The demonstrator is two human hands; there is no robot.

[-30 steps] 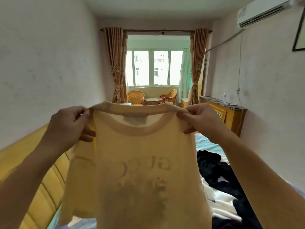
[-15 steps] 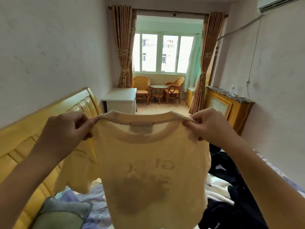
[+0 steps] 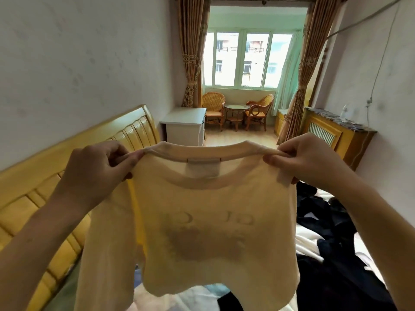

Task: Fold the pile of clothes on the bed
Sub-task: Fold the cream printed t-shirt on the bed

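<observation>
Fingers of both hands pinch cream T-shirt shoulders above bed.

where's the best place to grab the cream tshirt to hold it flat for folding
Probably at the two shoulder seams beside the neckline, pinched from above, as the left hand and right hand do: the cream t-shirt hangs flat and open from there.

I see the raised T-shirt screening the bed's middle; headboard bounds left, dark clothes crowd right; bare sheet below, apparently passable.
</observation>
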